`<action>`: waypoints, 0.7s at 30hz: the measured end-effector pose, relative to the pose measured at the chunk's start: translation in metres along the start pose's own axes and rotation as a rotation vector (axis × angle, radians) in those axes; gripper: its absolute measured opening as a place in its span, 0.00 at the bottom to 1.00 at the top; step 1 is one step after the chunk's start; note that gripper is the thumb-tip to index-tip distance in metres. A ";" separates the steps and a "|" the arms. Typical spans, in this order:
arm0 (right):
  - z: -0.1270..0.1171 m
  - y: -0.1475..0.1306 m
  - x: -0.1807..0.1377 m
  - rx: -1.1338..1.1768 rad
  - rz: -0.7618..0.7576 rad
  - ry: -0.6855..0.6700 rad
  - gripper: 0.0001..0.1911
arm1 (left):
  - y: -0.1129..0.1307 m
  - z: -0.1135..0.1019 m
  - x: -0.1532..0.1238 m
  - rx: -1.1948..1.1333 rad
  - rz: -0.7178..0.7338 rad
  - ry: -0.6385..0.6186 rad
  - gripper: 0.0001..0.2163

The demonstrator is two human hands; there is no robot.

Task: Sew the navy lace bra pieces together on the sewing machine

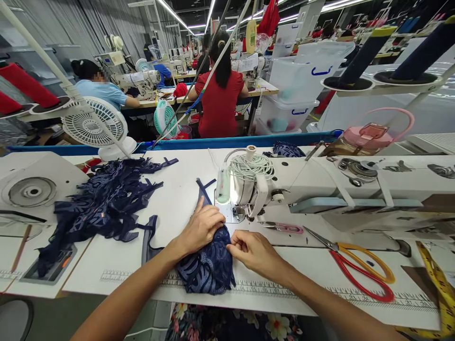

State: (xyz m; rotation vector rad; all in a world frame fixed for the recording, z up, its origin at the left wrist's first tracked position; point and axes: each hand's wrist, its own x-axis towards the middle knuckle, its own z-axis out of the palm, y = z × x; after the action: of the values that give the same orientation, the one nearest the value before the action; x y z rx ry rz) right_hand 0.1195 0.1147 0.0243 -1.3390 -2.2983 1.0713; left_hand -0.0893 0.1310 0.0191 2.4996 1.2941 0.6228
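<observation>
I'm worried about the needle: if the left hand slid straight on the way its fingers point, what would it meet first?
Probably the presser foot of the sewing machine, just ahead. The left hand lies flat on the fabric, pointing up and right toward it; depth is hard to judge.

Part of navy lace piece (pixel 209 270) hidden under left hand (pixel 201 228); yellow tape measure (pixel 438 283) cut by right edge.

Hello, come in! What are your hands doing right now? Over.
Left hand flat on blue cloth. Right hand pinching its edge. Sewing machine just ahead; scissors lying aside.
</observation>
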 end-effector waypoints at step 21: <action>-0.012 0.016 -0.024 -0.047 -0.087 0.191 0.08 | 0.007 0.023 -0.009 -0.050 0.017 0.042 0.07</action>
State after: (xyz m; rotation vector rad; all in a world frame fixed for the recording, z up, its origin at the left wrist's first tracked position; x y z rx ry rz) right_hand 0.1487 0.1049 0.0244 -1.2854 -2.2306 0.8288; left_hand -0.0780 0.1185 -0.0001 2.4722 1.2572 0.7058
